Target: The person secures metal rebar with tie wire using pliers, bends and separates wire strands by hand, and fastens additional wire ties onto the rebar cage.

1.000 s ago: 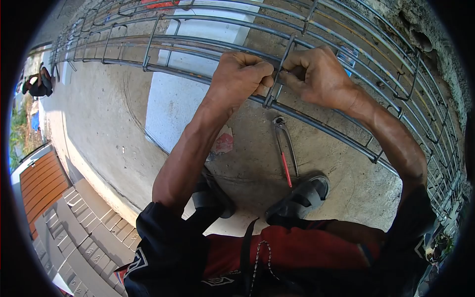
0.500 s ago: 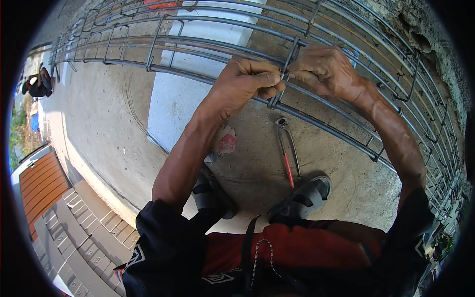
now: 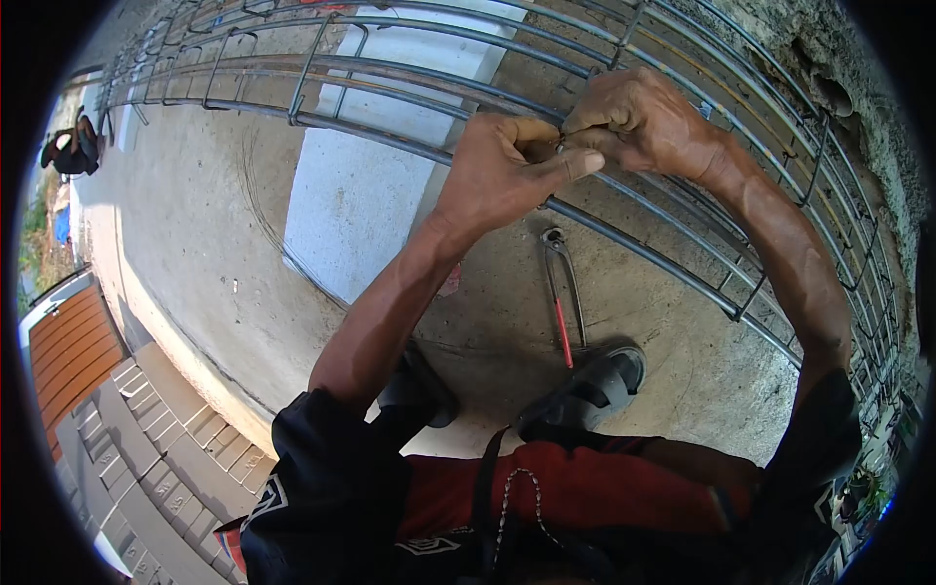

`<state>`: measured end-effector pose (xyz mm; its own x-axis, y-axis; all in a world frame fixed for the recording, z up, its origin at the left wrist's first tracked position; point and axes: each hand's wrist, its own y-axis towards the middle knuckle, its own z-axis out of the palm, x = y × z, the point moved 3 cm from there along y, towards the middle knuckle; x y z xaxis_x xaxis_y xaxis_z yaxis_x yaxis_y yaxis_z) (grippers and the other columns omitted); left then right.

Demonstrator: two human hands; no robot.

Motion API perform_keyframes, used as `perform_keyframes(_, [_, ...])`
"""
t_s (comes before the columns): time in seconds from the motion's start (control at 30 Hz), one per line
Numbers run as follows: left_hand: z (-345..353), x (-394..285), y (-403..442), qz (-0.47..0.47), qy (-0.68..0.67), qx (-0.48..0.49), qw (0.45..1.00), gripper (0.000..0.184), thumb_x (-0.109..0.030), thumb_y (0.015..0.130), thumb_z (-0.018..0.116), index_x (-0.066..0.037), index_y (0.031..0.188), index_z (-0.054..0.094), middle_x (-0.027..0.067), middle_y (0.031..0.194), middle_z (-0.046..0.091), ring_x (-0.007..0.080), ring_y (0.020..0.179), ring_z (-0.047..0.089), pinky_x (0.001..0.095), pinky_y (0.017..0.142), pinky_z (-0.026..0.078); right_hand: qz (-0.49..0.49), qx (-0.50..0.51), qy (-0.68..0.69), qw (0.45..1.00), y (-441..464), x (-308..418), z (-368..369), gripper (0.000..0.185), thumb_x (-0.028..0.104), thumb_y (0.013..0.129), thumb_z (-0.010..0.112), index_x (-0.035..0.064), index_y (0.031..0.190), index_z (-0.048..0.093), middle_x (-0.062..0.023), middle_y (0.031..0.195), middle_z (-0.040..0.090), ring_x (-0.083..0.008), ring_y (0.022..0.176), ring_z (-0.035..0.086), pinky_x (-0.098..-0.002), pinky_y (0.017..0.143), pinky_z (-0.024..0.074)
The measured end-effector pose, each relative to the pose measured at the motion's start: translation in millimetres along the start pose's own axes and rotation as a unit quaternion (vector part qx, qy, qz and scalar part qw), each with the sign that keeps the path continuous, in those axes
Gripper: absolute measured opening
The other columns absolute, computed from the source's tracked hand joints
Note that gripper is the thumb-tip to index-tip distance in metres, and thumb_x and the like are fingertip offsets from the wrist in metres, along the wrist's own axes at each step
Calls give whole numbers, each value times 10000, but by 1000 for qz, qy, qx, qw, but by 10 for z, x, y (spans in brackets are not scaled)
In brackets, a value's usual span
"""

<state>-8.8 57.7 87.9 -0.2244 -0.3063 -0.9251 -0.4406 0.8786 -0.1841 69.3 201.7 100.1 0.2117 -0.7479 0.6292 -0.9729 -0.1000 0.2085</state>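
A cage of long steel reinforcing bars (image 3: 390,148) and bent stirrups runs across the view in front of me. My left hand (image 3: 502,171) is closed at the cage, thumb stretched along the front and fingertips curled in. Close against it, my right hand (image 3: 639,122) pinches with thumb and forefinger. Between the two sets of fingertips is a short bit of thin tie wire, mostly hidden, at a stirrup crossing. End-cutting pincers (image 3: 560,292) with one red handle lie on the floor below the cage, near my right sandal (image 3: 600,385).
A pale board (image 3: 356,200) lies on the concrete floor under the cage, with loose thin wire (image 3: 255,195) beside it. A rough wall (image 3: 863,127) borders the right. Stacked grey blocks (image 3: 161,439) stand lower left; another person (image 3: 73,151) crouches far left.
My left hand has turned, its thumb now reaching further right across the fingertips. My right hand has shifted slightly up and stays pinched at the crossing. The pincers lie where they were.
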Motion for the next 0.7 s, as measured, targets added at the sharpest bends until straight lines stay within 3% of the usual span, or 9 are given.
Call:
perform_keyframes(0.1, [13, -73, -19, -87, 18, 2, 996, 267, -211, 832, 673, 45, 908, 661, 37, 691, 623, 56, 618, 523, 206, 547, 418, 34, 33, -55, 997, 16, -29, 23, 80, 72, 707, 689, 40, 778, 676, -110, 676, 643, -241, 602, 613, -361, 629, 499])
perform_keyframes(0.2, [57, -9, -45, -15, -3, -29, 999, 265, -200, 829, 679, 52, 909, 657, 27, 688, 616, 45, 624, 509, 208, 535, 406, 94, 8, 60, 994, -16, -17, 14, 83, 89, 717, 699, 44, 784, 679, -116, 693, 650, -235, 616, 618, -353, 612, 491])
perform_keyframes(0.3, [43, 18, -42, -31, -11, 9, 999, 248, -183, 836, 667, 47, 926, 655, 26, 699, 622, 32, 630, 502, 205, 530, 398, 83, -26, 50, 995, -60, -31, 63, 95, 116, 726, 709, 42, 778, 678, -113, 692, 650, -235, 612, 614, -355, 624, 493])
perform_keyframes(0.4, [31, -6, -36, -15, 94, 36, 995, 241, -186, 856, 640, 34, 955, 653, 19, 694, 618, 36, 608, 495, 209, 528, 398, 83, -10, 75, 994, -46, -21, 48, 111, 138, 733, 714, 43, 777, 677, -111, 699, 651, -240, 618, 616, -351, 629, 492])
perform_keyframes(0.5, [8, 70, -41, -23, 20, 16, 999, 232, -195, 888, 588, 19, 949, 653, 13, 684, 610, 48, 591, 485, 212, 537, 399, 91, 14, 54, 994, -31, -30, 37, 114, 141, 735, 714, 46, 789, 682, -104, 691, 649, -225, 623, 620, -341, 613, 487])
perform_keyframes(0.6, [7, 121, -43, -1, 42, 10, 999, 244, -198, 912, 540, 21, 924, 647, 10, 670, 597, 57, 586, 474, 214, 545, 398, 124, 3, 106, 987, -11, 4, 13, 101, 138, 738, 712, 51, 783, 686, -95, 665, 641, -201, 606, 614, -337, 587, 474])
perform_keyframes(0.7, [13, 112, -59, 0, 18, 11, 1000, 235, -183, 917, 525, 22, 910, 640, 8, 673, 594, 54, 598, 473, 211, 552, 396, 134, 62, 116, 982, 50, 55, -37, 125, 144, 747, 707, 53, 829, 686, -91, 670, 643, -195, 587, 603, -343, 582, 472])
